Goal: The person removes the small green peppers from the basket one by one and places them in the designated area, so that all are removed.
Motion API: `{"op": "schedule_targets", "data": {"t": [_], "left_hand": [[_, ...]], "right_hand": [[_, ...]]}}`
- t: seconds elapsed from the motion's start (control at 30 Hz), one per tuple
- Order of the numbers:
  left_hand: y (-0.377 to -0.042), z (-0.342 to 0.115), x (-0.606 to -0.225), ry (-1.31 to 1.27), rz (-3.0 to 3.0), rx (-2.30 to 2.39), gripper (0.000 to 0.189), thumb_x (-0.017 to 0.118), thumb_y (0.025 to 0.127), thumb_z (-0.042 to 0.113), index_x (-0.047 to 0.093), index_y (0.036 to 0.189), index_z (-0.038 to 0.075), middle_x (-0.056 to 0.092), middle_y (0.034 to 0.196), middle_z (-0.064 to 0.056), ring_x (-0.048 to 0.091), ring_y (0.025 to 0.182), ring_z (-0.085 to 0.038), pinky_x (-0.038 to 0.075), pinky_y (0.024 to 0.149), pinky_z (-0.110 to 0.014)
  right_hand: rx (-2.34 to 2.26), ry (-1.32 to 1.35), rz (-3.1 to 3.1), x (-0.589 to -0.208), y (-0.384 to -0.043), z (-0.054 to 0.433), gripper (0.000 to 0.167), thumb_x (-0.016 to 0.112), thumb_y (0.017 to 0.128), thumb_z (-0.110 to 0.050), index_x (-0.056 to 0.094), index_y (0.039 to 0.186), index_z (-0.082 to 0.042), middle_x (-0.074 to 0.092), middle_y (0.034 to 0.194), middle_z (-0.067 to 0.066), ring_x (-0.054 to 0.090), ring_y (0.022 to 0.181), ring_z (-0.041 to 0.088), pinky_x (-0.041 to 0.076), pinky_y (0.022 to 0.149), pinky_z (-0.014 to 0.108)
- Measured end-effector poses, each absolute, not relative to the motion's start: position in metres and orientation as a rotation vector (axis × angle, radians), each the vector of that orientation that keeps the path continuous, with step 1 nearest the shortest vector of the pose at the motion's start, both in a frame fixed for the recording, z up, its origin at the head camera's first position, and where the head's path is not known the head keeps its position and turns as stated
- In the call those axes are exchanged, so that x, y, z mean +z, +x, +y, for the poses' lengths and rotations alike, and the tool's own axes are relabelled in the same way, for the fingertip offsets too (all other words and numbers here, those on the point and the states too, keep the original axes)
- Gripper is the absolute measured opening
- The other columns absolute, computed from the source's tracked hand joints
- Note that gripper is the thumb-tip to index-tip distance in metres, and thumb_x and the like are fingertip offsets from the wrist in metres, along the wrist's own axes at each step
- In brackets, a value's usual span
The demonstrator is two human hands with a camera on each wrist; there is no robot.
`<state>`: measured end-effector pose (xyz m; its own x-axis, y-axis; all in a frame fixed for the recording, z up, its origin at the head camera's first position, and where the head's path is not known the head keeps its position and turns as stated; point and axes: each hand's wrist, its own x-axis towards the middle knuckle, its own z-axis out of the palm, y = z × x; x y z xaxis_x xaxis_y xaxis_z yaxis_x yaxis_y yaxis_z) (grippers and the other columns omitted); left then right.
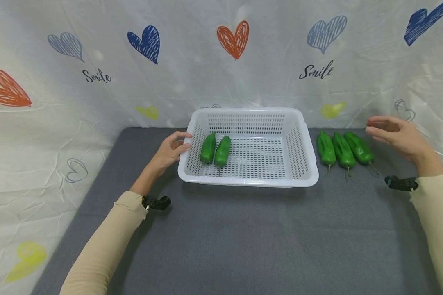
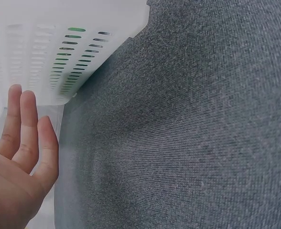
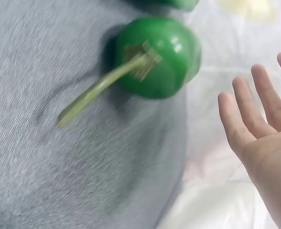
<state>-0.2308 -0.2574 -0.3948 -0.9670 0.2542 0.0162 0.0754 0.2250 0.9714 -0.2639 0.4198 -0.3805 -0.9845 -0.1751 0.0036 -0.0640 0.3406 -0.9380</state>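
A white plastic basket (image 1: 248, 183) with slotted walls stands on the grey cloth. Inside it, near its left end, lie two green peppers, a left one (image 1: 208, 148) and a right one (image 1: 222, 151). My left hand (image 1: 168, 150) touches the basket's left rim with its fingertips; the left wrist view shows three fingers (image 2: 29, 126) extended beside the wall. Right of the basket, three more green peppers (image 1: 342, 150) lie side by side, stems toward me. My right hand (image 1: 398, 135) hovers just right of the rightmost pepper (image 3: 159, 57), fingers loosely extended, holding nothing.
A grey cloth (image 1: 243, 237) covers the table. Behind it hangs a pale curtain (image 1: 191, 61) printed with hearts and "Smile"; it also drapes along the left side. A dark wrist strap (image 1: 156, 202) is on my left wrist, another (image 1: 401, 183) on the right.
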Motion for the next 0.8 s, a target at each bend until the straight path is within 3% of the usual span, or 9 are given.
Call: {"op": "schedule_targets", "data": {"t": [0.37, 0.67, 0.8], "left_hand": [[-0.230, -0.257, -0.394, 0.303, 2.369, 1.828, 0.041, 0.063, 0.104, 0.015, 0.050, 0.140, 0.004, 0.057, 0.132, -0.025, 0.063, 0.107, -0.026, 0.057, 0.076, -0.035], [-0.230, -0.257, -0.395, 0.313, 2.364, 1.842, 0.039, 0.063, 0.104, 0.014, 0.051, 0.139, 0.005, 0.057, 0.131, -0.026, 0.064, 0.105, -0.024, 0.057, 0.076, -0.035], [-0.230, -0.257, -0.396, 0.320, 2.360, 1.847, 0.037, 0.063, 0.104, 0.014, 0.052, 0.138, 0.006, 0.057, 0.130, -0.025, 0.064, 0.105, -0.025, 0.057, 0.076, -0.035]], "right_hand": [[-1.712, -0.398, 2.598, -0.352, -0.255, 0.379, 0.048, 0.063, 0.101, -0.004, 0.051, 0.148, -0.006, 0.057, 0.135, 0.000, 0.057, 0.115, 0.002, 0.043, 0.087, 0.013], [-2.006, -0.561, 2.382, -0.331, -0.255, 0.336, 0.042, 0.066, 0.095, 0.009, 0.056, 0.135, 0.008, 0.066, 0.123, 0.010, 0.067, 0.106, 0.013, 0.052, 0.084, 0.020], [-1.955, -0.593, 2.443, -0.320, -0.254, 0.316, 0.038, 0.068, 0.094, 0.008, 0.060, 0.131, 0.008, 0.068, 0.119, 0.007, 0.068, 0.102, 0.013, 0.053, 0.081, 0.020]]}}
